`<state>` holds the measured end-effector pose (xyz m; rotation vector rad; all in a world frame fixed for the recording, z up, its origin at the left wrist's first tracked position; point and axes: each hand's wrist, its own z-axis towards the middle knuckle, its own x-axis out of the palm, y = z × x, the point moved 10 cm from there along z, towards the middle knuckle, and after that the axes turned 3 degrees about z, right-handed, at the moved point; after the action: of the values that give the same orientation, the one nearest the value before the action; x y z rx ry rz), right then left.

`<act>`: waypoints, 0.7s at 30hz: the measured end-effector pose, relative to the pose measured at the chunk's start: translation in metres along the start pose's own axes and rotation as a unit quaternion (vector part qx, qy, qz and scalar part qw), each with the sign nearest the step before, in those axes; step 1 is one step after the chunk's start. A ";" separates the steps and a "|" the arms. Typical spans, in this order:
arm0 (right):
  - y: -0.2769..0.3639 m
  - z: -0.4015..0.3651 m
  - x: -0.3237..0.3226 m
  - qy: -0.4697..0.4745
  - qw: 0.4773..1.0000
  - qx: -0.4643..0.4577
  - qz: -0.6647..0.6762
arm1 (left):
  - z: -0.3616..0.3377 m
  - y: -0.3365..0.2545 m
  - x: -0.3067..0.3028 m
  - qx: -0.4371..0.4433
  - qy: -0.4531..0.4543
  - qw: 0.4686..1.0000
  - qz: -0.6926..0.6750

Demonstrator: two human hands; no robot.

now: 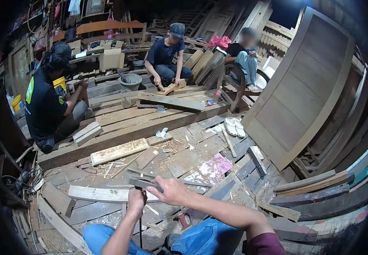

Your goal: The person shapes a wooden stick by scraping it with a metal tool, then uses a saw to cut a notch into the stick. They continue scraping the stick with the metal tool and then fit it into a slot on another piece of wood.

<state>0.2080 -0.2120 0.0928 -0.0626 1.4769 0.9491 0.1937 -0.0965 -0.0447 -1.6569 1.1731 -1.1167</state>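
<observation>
My left hand [137,200] is closed in a fist just above my left knee. A thin dark rod [140,233] runs down out of that fist. My right hand [172,191] reaches in from the right, fingers bent round the end of a dark grey flat block [143,183] with the thumb raised along it. The block lies right over the left fist. Behind both hands, a long pale plank [101,194] rests on the floorboards, passing under the left hand in this view.
Thick beams [120,131] form a low platform ahead. A person [50,97] sits at left, another [167,57] works a wood piece, and a third [243,59] sits at back right. A panelled door [305,85] leans at right. Shavings and a pink sheet [215,165] litter the floor.
</observation>
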 end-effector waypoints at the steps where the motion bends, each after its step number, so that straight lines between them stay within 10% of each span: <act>1: 0.001 0.000 -0.001 0.001 1.000 -0.001 0.000 | 0.000 0.000 0.001 -0.009 0.000 1.000 -0.003; 21: -0.003 -0.006 -0.009 -0.052 0.998 0.003 0.030 | 0.003 -0.014 0.000 0.050 -0.049 0.992 0.106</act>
<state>0.2065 -0.2223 0.0976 0.0348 1.3924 0.9828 0.1999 -0.0927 -0.0321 -1.4564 1.1815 -0.9348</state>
